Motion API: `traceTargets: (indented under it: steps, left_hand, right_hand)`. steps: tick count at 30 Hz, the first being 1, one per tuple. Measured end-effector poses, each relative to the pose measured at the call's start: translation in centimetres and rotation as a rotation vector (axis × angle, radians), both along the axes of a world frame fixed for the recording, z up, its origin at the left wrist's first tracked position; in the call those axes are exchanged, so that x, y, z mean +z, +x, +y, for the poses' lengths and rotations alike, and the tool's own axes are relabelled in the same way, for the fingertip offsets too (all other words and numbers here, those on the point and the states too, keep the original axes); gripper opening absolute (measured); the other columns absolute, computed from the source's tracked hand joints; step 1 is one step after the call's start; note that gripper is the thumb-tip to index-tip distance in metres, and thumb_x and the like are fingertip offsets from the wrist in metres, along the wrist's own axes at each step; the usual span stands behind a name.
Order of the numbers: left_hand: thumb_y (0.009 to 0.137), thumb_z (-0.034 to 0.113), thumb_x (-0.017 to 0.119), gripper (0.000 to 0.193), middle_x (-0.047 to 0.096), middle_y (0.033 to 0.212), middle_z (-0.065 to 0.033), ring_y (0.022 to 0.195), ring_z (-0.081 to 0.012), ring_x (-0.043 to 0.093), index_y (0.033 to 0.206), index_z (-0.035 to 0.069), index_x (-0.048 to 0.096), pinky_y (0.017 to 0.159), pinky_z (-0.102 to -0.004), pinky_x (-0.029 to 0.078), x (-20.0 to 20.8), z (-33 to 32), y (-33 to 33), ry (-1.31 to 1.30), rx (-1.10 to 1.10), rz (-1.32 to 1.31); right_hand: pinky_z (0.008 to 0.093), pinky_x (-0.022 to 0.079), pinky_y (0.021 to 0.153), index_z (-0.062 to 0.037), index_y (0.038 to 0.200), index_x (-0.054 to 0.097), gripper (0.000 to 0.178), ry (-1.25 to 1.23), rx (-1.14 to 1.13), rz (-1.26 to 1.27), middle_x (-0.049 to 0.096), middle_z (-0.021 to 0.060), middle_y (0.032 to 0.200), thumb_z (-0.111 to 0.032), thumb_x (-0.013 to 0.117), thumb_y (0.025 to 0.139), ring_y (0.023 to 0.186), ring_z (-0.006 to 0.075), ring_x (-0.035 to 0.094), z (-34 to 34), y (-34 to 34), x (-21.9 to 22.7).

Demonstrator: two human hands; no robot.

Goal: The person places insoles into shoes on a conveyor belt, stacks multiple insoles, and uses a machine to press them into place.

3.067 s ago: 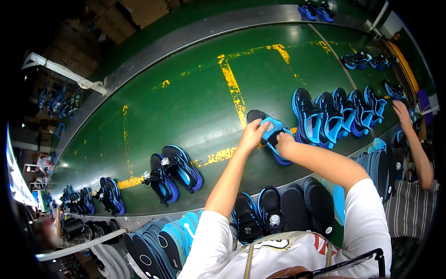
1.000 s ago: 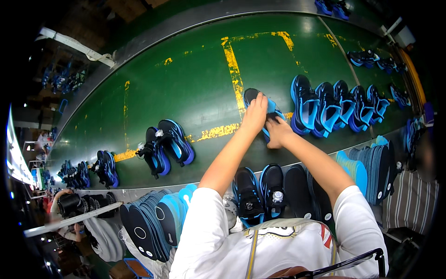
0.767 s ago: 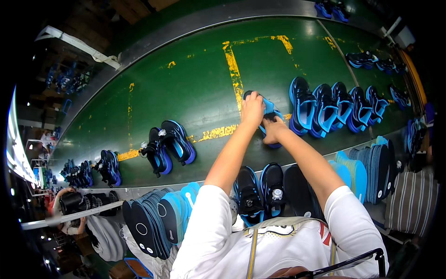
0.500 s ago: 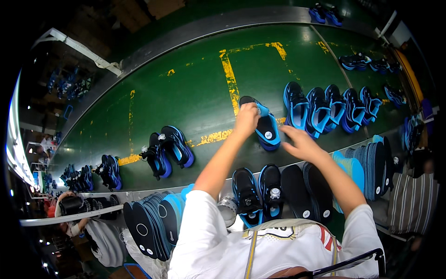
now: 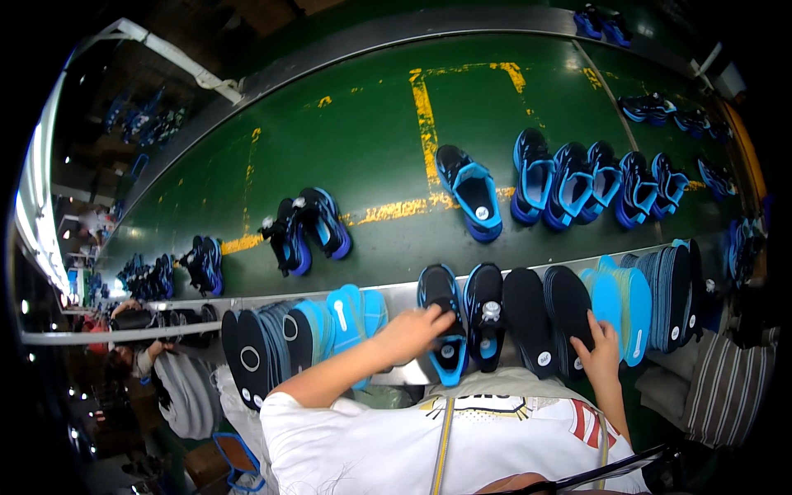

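Observation:
My left hand (image 5: 419, 332) is at a black and blue sneaker (image 5: 440, 289) on the near ledge, its bent fingers closed at the tongue. Beside this sneaker stands its mate (image 5: 484, 290), with a pale round piece on the upper. Farther right, my right hand (image 5: 600, 353) touches the edge of a black insole (image 5: 566, 309), thumb and fingers apart. A second black insole (image 5: 525, 309) lies to its left. Out on the green surface rests a single sneaker (image 5: 472, 191) with an insole inside, and no hand is on it.
Stacked dark insoles (image 5: 266, 351) and light blue insoles (image 5: 351, 309) line the ledge at left, with more blue insoles (image 5: 634, 318) at right. Several sneakers (image 5: 569, 186) stand in a row on the green surface (image 5: 346, 148); another pair (image 5: 305, 231) stands left. Striped cloth (image 5: 718, 384) is at lower right.
My left hand has let go of the single sneaker and come back to the sneaker on the ledge. My right hand has moved from beside the single sneaker to the black insole.

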State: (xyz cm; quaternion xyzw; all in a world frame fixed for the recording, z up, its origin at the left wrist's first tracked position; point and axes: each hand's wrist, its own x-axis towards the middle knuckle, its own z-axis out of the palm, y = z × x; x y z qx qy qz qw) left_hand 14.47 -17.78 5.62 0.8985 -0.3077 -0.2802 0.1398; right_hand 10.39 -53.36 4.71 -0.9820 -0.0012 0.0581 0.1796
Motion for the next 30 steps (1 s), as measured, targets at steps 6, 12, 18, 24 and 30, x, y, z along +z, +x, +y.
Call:
traceTargets:
  steps: [6,12,18,24,30]
  left_hand:
    - [0.081,0.026,0.053,0.03,0.046,0.054,-0.0049,0.048,-0.0097,0.041,0.096,0.0,0.053,0.045,-0.0263,0.035,-1.6,2.8,3.9,-0.501,0.55,0.166]
    - [0.082,0.017,0.05,0.027,0.045,0.057,-0.0016,0.053,-0.0072,0.038,0.102,-0.001,0.05,0.048,-0.0242,0.035,1.2,3.8,7.0,-0.45,0.491,0.193]
    - [0.074,0.007,0.053,0.033,0.058,0.081,-0.0164,0.064,-0.0191,0.055,0.106,0.001,0.049,0.062,-0.0292,0.044,1.0,6.3,11.9,-0.321,0.534,-0.212]
    - [0.076,0.017,0.054,0.03,0.055,0.098,-0.0153,0.093,-0.0294,0.052,0.102,0.004,0.054,0.079,-0.0344,0.042,0.7,5.5,18.8,-0.149,0.563,-0.538]
    - [0.076,0.023,0.055,0.037,0.047,0.112,-0.0154,0.098,-0.0323,0.048,0.11,0.01,0.05,0.08,-0.0359,0.041,-1.8,-7.1,24.9,-0.5,0.299,-0.535]
  right_hand:
    - [0.0368,0.037,0.076,-0.0036,0.113,0.046,0.052,0.095,0.163,-0.21,0.045,0.0154,0.098,-0.016,0.064,0.065,0.088,0.0314,0.044,2.5,0.3,0.8]
    - [0.0394,0.027,0.083,-0.0044,0.104,0.05,0.051,0.029,0.3,-0.071,0.044,0.0116,0.102,-0.031,0.065,0.063,0.097,0.0281,0.039,5.0,-2.2,-1.3]
    - [0.041,0.031,0.083,-0.0036,0.103,0.049,0.044,0.014,0.036,-0.273,0.043,0.0149,0.106,-0.023,0.063,0.066,0.098,0.0317,0.04,2.6,-1.7,-1.3]
    - [0.0393,0.041,0.078,-0.0058,0.113,0.044,0.053,0.098,-0.132,0.028,0.042,0.0283,0.112,-0.019,0.065,0.067,0.096,0.0419,0.046,0.1,-1.7,-0.8]
    - [0.039,0.04,0.08,-0.0006,0.111,0.046,0.04,0.139,-0.173,-0.079,0.042,0.0312,0.111,-0.014,0.056,0.075,0.097,0.0429,0.046,-0.6,-1.1,1.4]
